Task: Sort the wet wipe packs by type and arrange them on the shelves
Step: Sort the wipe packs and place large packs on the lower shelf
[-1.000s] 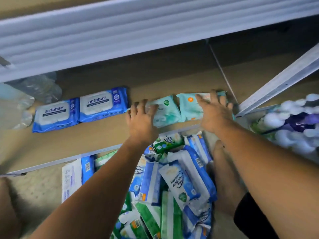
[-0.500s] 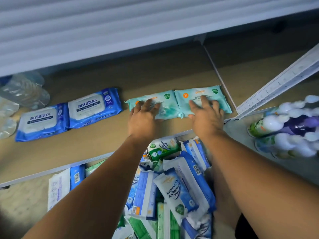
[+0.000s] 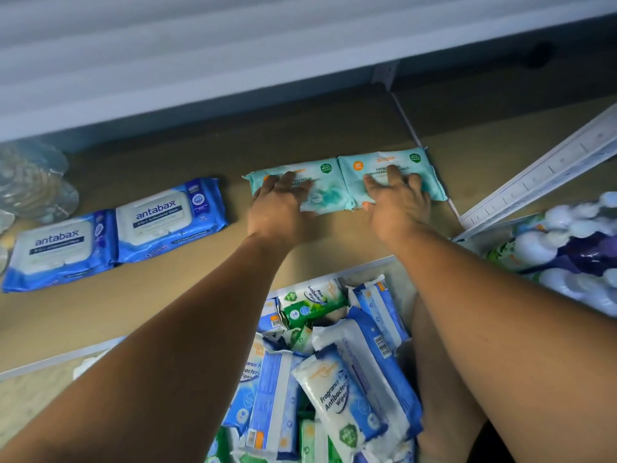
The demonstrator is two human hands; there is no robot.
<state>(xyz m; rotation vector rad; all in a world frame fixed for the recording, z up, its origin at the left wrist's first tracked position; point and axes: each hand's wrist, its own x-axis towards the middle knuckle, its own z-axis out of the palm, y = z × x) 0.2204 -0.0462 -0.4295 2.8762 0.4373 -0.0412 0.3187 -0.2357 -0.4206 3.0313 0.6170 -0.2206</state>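
Note:
Two teal wipe packs lie side by side on the brown shelf board (image 3: pixel 167 315). My left hand (image 3: pixel 278 208) rests with spread fingers on the left teal pack (image 3: pixel 320 182). My right hand (image 3: pixel 397 202) lies flat on the right teal pack (image 3: pixel 384 165). To the left, two blue Antabax packs sit next to each other, the left Antabax pack (image 3: pixel 56 252) and the right Antabax pack (image 3: pixel 170 218). Below the shelf edge a heap of mixed packs (image 3: pixel 320 369) holds several blue, white and green ones.
The white underside of the upper shelf (image 3: pixel 233 48) hangs low over the board. A white upright post (image 3: pixel 541 172) slants at the right. Wrapped bottles (image 3: pixel 574 248) lie at the far right. Clear plastic bottles (image 3: pixel 30 182) sit at the far left.
Both hands have slid back toward me along the teal packs, which now lie straighter and side by side. The view has shifted closer to the shelf.

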